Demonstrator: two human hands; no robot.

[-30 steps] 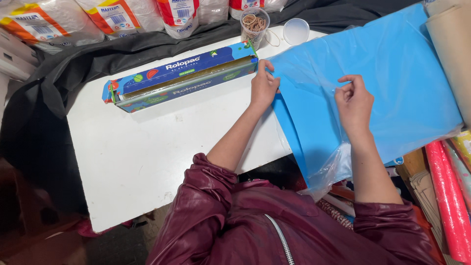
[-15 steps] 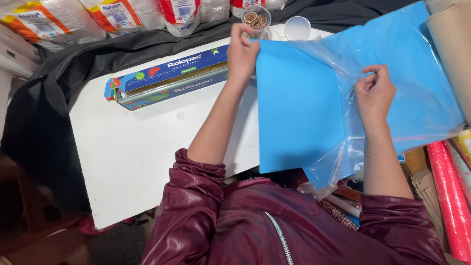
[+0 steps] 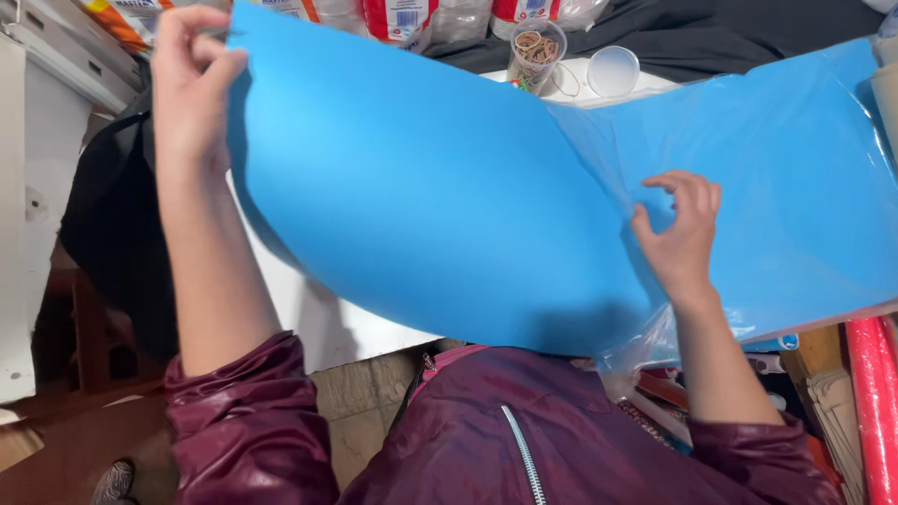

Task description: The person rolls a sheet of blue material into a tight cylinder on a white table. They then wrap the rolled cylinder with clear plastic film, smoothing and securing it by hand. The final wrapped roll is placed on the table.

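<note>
Nearest to the camera, at the lower part of the frame, is the person's dark red jacket (image 3: 486, 440) with its zipper. Above it, the blue sheet (image 3: 421, 196) spreads across almost the whole middle of the frame; its long axis runs from the upper left to the right edge, and it bends up in a wave.

The right hand (image 3: 678, 234) is at the centre right. Its fingers (image 3: 697, 187) are half curled and lie on the clear plastic wrap (image 3: 795, 168) (it covers the right part of the sheet); whether they pinch it, I cannot tell.

The left hand (image 3: 192, 89) is at the upper left. Its fingers (image 3: 229, 65) are closed on the left edge of the sheet and hold it lifted above the white table (image 3: 318, 318). So the sheet lies between the two hands, rightward from the left fingers.

Farther, at the top, stands a clear cup of rubber bands (image 3: 538, 51) beside a round white lid (image 3: 614, 70).
</note>
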